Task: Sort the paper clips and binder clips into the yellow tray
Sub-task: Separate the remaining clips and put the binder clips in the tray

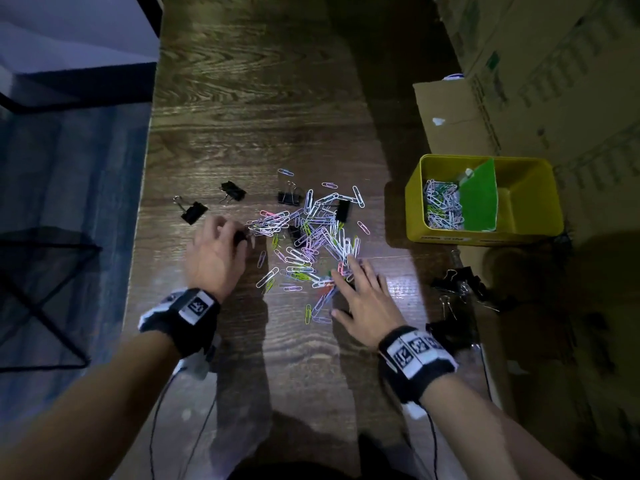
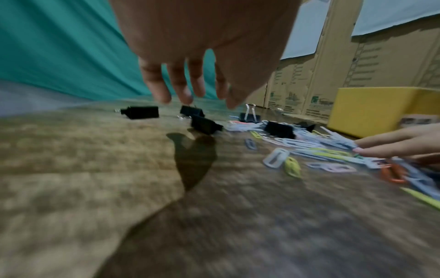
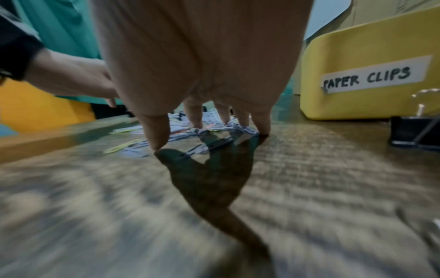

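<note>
Head view is showing the risk closest in: the right hand (image 1: 363, 299) is lying flat with straight, spread fingers (image 3: 262, 124) on the near edge of the heap of pastel wire paper clips (image 1: 311, 237), holding nothing. A sweep from here could, I judge, scatter tangled clips across the dark wood-grain counter (image 1: 259, 98) or drag a black metal binder clip (image 1: 343, 210) along into the wrong compartment. On the far side of the heap from the yellow plastic tray (image 1: 533, 233), the left hand (image 1: 216, 256) is curling over a small black binder clip (image 2: 205, 125); the wrist view is showing the fingertips (image 2: 161, 94) just above it, so whether it is gripping I cannot tell. Three more binder clips are lying beyond that hand. The tray is standing beside the heap, paper clips already filling its compartment nearest the heap, against an upright green card divider (image 1: 479, 199); the other compartment appears empty. More binder clips (image 1: 460, 282) are lying nearer than the tray.
</note>
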Tool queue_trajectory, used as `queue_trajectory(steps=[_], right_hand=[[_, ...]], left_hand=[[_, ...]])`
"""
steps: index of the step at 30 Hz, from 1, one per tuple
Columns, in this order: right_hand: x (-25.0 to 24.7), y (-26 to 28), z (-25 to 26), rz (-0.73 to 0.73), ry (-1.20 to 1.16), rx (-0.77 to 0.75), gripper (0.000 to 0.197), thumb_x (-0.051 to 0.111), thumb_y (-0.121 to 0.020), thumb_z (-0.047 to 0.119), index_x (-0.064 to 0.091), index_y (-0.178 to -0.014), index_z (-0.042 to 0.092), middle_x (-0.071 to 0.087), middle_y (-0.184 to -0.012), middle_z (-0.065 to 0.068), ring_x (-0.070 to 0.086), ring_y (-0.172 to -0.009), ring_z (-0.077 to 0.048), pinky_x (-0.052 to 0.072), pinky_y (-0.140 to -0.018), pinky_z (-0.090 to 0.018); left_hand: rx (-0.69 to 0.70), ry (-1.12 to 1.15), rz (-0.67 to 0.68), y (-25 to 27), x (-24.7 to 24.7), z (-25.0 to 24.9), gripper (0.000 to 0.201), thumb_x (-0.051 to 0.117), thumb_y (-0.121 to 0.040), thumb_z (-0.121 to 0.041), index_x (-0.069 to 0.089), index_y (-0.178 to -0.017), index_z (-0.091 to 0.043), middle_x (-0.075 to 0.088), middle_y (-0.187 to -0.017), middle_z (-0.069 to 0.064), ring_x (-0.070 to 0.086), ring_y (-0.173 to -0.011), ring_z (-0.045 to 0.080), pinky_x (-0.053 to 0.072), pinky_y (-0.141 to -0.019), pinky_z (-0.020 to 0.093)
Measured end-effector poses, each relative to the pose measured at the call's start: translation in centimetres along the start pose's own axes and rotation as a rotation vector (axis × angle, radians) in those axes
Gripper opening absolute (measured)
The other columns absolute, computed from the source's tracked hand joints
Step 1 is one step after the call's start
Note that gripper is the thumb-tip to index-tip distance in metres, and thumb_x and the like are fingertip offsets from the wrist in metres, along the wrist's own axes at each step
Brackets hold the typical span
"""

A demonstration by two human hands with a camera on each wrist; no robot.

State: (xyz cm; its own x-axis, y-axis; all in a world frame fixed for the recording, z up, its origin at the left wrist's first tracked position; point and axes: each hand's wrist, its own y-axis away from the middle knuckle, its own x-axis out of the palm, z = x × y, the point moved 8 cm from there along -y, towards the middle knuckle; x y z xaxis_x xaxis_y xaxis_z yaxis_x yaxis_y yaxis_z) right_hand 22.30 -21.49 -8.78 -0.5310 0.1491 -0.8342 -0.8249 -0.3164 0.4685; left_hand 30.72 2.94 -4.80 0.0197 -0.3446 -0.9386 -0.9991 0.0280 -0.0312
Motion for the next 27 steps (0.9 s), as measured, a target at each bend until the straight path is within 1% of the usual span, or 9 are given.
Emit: queue_trajectory(steps=[3, 5, 8, 15, 18, 20, 22, 24, 27], right_hand=[[0.3, 1.3, 0.5, -0.039, -0.062, 0.002, 0.068, 0.049, -0.092, 0.044, 0.015, -0.149, 0.028, -0.007, -0.159, -0.005, -0.01, -0.146, -0.028, 0.009, -0.117, -0.052], [-0.4, 1.1, 0.2, -0.089, -0.108, 0.023, 0.073, 0.05, -0.092, 0.044, 0.008, -0.15, 0.029, -0.013, -0.158, -0.005, -0.014, -0.145, -0.027, 0.004, -0.118, -0.052], [-0.8, -0.1, -0.5, -0.044, -0.091, 0.057, 0.08, 0.045, -0.093, 0.05, -0.006, -0.15, 0.028, -0.025, -0.155, -0.009, -0.023, -0.143, -0.029, -0.004, -0.114, -0.052], [1.9, 1.8, 1.0, 0.058, -0.11, -0.03, 0.078, 0.049, -0.093, 0.042, 0.002, -0.151, 0.021, -0.018, -0.158, -0.003, -0.019, -0.144, -0.029, -0.002, -0.117, -0.052], [1.3, 3.2, 0.7, -0.082, -0.253, -0.053, 0.07, 0.059, -0.088, 0.03, 0.023, -0.147, 0.017, 0.002, -0.159, -0.002, -0.006, -0.146, -0.025, 0.005, -0.12, -0.044], [0.3, 3.4, -0.5, -0.202, -0.312, -0.002, 0.073, 0.066, -0.082, 0.033, 0.029, -0.143, 0.018, 0.013, -0.155, -0.005, 0.004, -0.145, -0.026, 0.016, -0.118, -0.043], [-0.4, 3.1, -1.6, -0.224, -0.272, 0.083, 0.087, 0.07, -0.075, 0.046, 0.024, -0.144, 0.02, 0.018, -0.151, -0.007, 0.012, -0.14, -0.026, 0.023, -0.115, -0.045], [-0.7, 2.7, -2.1, -0.164, -0.195, 0.154, 0.101, 0.07, -0.07, 0.057, 0.016, -0.147, 0.022, 0.023, -0.145, -0.008, 0.02, -0.134, -0.027, 0.026, -0.109, -0.044], [-0.1, 2.4, -1.5, -0.109, -0.131, 0.174, 0.102, 0.072, -0.067, 0.057, 0.019, -0.146, 0.02, 0.03, -0.134, -0.009, 0.029, -0.123, -0.027, 0.035, -0.101, -0.042]], left_hand=[[0.011, -0.008, -0.009, 3.3, 1.3, -2.3, 0.028, 0.042, -0.087, -0.026, 0.057, -0.108, -0.015, 0.053, -0.113, 0.013, 0.053, -0.097, 0.033, 0.044, -0.077, 0.043], [0.05, -0.002, 0.089, 4.8, 3.4, -4.1, 0.04, 0.038, -0.09, -0.032, 0.048, -0.126, -0.017, 0.047, -0.131, 0.014, 0.049, -0.116, 0.033, 0.041, -0.093, 0.048], [0.045, 0.01, 0.293, 6.4, 7.0, -5.9, 0.059, 0.022, -0.094, -0.044, 0.02, -0.147, -0.019, 0.017, -0.155, 0.009, 0.016, -0.143, 0.029, 0.018, -0.112, 0.054], [0.142, 0.019, 0.432, 11.4, 9.6, -11.0, 0.063, 0.002, -0.091, -0.039, 0.013, -0.148, -0.016, 0.004, -0.157, 0.002, -0.005, -0.144, 0.02, 0.005, -0.114, 0.047], [0.2, 0.158, 0.422, 12.3, 8.6, -12.4, 0.059, 0.013, -0.091, -0.033, 0.026, -0.144, -0.013, 0.022, -0.154, 0.009, 0.013, -0.144, 0.026, 0.017, -0.116, 0.045], [0.255, 0.209, 0.315, 11.4, 7.0, -12.5, 0.049, 0.032, -0.088, -0.023, 0.039, -0.136, -0.013, 0.04, -0.139, 0.012, 0.039, -0.128, 0.031, 0.035, -0.107, 0.044], [0.222, 0.214, 0.252, 9.6, 5.8, -11.8, 0.048, 0.047, -0.086, -0.021, 0.039, -0.133, -0.018, 0.045, -0.126, 0.01, 0.048, -0.112, 0.029, 0.046, -0.093, 0.045], [0.162, 0.173, 0.316, 8.0, 5.7, -11.5, 0.06, 0.056, -0.085, -0.034, 0.03, -0.138, -0.025, 0.041, -0.126, 0.009, 0.048, -0.11, 0.027, 0.05, -0.087, 0.044], [0.267, -0.041, 0.467, 7.2, 6.8, -13.0, 0.077, 0.058, -0.079, -0.056, 0.023, -0.143, -0.032, 0.035, -0.134, 0.009, 0.044, -0.116, 0.028, 0.043, -0.095, 0.04]])
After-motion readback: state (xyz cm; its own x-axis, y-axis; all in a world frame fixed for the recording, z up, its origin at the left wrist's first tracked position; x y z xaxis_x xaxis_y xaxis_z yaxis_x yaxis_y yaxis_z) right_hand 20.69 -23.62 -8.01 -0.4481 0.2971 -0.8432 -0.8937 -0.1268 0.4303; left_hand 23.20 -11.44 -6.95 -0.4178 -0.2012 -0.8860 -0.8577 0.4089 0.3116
